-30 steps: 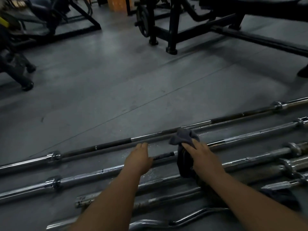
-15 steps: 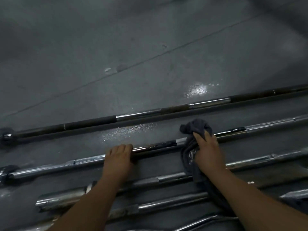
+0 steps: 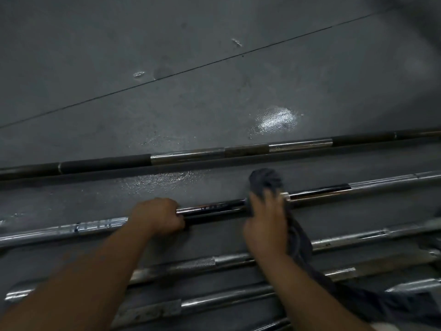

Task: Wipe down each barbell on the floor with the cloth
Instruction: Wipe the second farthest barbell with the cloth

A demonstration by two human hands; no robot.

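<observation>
Several barbells lie side by side on the grey floor. My left hand (image 3: pixel 157 217) grips the shaft of the second barbell (image 3: pixel 214 207) from the far side, fingers curled round it. To its right my right hand (image 3: pixel 267 218) holds a dark grey cloth (image 3: pixel 266 180) wrapped over the same shaft; the cloth's tail trails back under my forearm. The farthest barbell (image 3: pixel 241 150), with dark and chrome sections, lies untouched beyond. Nearer barbells (image 3: pixel 222 260) run under my arms.
Wet patches shine on the floor, one beyond the farthest bar (image 3: pixel 274 119) and one between the two far bars (image 3: pixel 164 179). A floor seam (image 3: pixel 191 68) runs diagonally across the open grey floor beyond the bars.
My head tilted down and closer, so the gym machines left the view. My left hand went from resting on the second barbell to gripping it. My right hand stays on the cloth.
</observation>
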